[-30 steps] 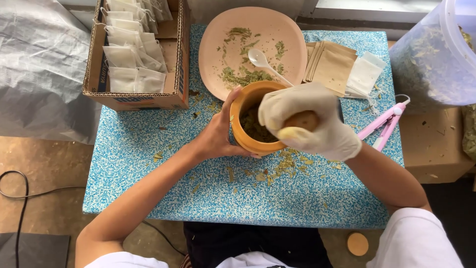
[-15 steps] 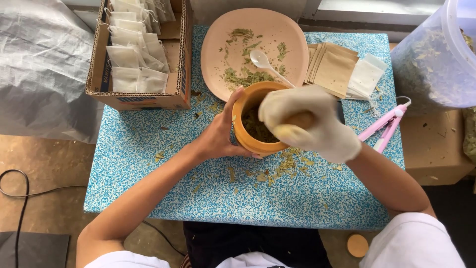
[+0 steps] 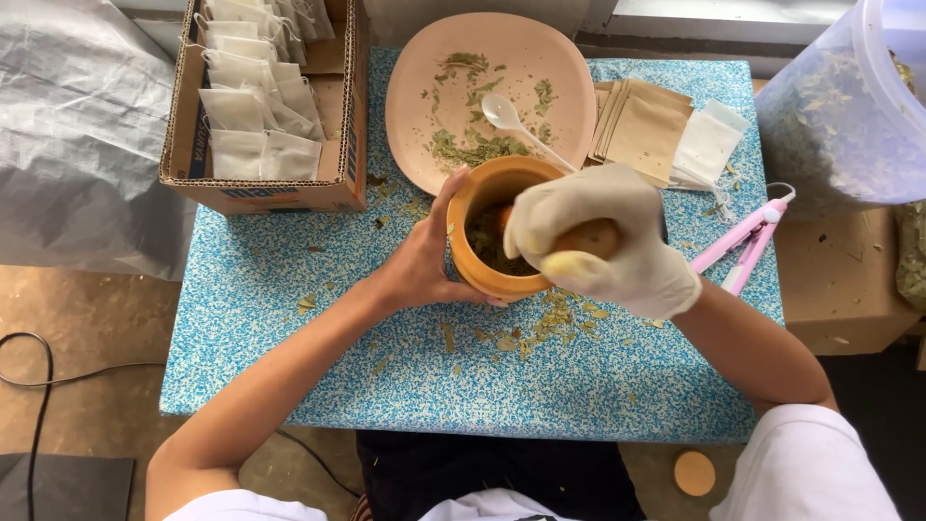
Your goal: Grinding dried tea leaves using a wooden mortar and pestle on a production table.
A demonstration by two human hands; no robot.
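Left hand (image 3: 424,260) bare, curled around the side of the wooden mortar (image 3: 492,241) at mid-table. Right hand (image 3: 603,236) gloved, fisted tight on the pestle (image 3: 586,237) over the mortar's crushed leaves. Behind: pink plate (image 3: 559,68) with white spoon (image 3: 516,121); cardboard box (image 3: 338,183) left, paper pouches (image 3: 646,130) right.
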